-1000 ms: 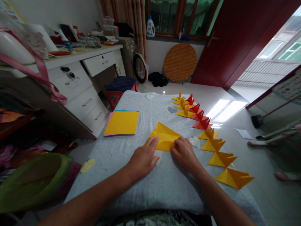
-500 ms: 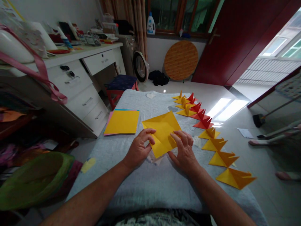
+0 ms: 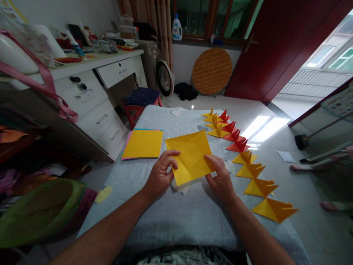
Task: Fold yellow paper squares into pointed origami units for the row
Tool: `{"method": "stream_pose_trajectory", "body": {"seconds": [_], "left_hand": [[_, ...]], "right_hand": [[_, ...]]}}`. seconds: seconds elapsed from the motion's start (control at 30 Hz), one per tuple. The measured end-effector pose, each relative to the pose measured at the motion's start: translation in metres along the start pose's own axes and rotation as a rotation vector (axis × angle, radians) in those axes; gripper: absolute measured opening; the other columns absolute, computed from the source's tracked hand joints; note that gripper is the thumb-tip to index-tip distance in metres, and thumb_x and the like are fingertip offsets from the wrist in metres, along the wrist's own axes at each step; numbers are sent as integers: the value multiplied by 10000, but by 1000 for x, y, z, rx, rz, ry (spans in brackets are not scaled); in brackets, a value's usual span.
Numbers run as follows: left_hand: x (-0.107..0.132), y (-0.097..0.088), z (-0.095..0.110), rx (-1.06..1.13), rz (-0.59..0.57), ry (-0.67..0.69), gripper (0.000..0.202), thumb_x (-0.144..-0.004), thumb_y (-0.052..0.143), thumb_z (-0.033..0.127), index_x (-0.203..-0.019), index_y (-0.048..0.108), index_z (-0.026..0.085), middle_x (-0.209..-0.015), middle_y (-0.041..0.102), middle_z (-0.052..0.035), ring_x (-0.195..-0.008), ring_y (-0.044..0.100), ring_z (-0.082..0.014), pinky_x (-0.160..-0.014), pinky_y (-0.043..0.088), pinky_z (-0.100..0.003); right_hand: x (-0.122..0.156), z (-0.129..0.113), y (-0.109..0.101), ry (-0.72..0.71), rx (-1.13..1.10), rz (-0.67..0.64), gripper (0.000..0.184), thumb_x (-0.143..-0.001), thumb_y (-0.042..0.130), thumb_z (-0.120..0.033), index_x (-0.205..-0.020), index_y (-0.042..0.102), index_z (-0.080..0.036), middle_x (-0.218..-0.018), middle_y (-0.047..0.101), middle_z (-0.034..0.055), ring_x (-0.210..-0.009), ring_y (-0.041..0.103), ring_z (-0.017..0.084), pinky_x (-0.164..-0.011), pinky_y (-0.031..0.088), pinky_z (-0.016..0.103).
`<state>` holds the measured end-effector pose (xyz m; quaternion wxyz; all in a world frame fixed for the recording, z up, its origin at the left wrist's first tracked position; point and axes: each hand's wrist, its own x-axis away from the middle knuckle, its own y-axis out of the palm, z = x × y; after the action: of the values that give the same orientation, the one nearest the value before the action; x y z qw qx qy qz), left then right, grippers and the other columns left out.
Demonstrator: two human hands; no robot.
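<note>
A square sheet of yellow paper (image 3: pixel 191 156) with faint crease lines is held up over the cloth-covered table (image 3: pixel 165 228). My left hand (image 3: pixel 162 172) pinches its left edge between thumb and fingers. On the right edge, my right hand (image 3: pixel 220 176) grips the sheet, thumb below and fingers on top. To the left lies a stack of square paper (image 3: pixel 143 143), yellow on top, with pink and blue edges showing. Along the right side stand folded yellow paper pieces (image 3: pixel 260 187) and folded red paper pieces (image 3: pixel 237 141), several of each, in a line.
A green mesh basket (image 3: pixel 41 209) stands at the lower left, beside a white desk (image 3: pixel 93 110) with drawers. Behind the table are a stool (image 3: pixel 143 96) and a washing machine (image 3: pixel 162 75) with its door open. A person's leg (image 3: pixel 306 167) shows at the right.
My right hand has shifted outward to the right edge of the yellow sheet. The sheet now shows flatter and more fully opened between both hands.
</note>
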<state>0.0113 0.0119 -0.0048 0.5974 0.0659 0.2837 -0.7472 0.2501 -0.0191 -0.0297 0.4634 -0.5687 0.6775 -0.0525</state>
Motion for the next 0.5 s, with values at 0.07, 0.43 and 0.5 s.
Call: {"method": "stream_pose_trajectory", "body": {"seconds": [0.07, 0.43, 0.5], "left_hand": [[0, 0, -1, -22, 14, 19, 135, -844, 572, 80, -855, 552, 213, -1247, 584, -79, -1205, 554, -208, -1029, 455, -371], [1, -1, -1, -187, 78, 103, 165, -798, 639, 47, -858, 630, 200, -1271, 554, -86, -1209, 568, -219, -1051, 473, -395], [1, -2, 0, -200, 84, 95, 145, -809, 625, 49, -808, 615, 194, -1227, 579, -81, -1174, 587, -211, -1036, 480, -388]], "right_hand": [[-1, -1, 0, 21, -15, -8, 532, -816, 533, -107, -1333, 559, -229, -1239, 636, 119, -1186, 572, 282, -1028, 476, 509], [-2, -6, -5, 21, -64, 29, 555, -814, 561, -137, -1361, 553, -233, -1261, 643, 110, -1196, 565, 274, -1026, 478, 493], [-2, -6, -4, 29, -69, 31, 565, -813, 567, -137, -1370, 536, -230, -1268, 637, 111, -1196, 567, 270, -1027, 479, 484]]}}
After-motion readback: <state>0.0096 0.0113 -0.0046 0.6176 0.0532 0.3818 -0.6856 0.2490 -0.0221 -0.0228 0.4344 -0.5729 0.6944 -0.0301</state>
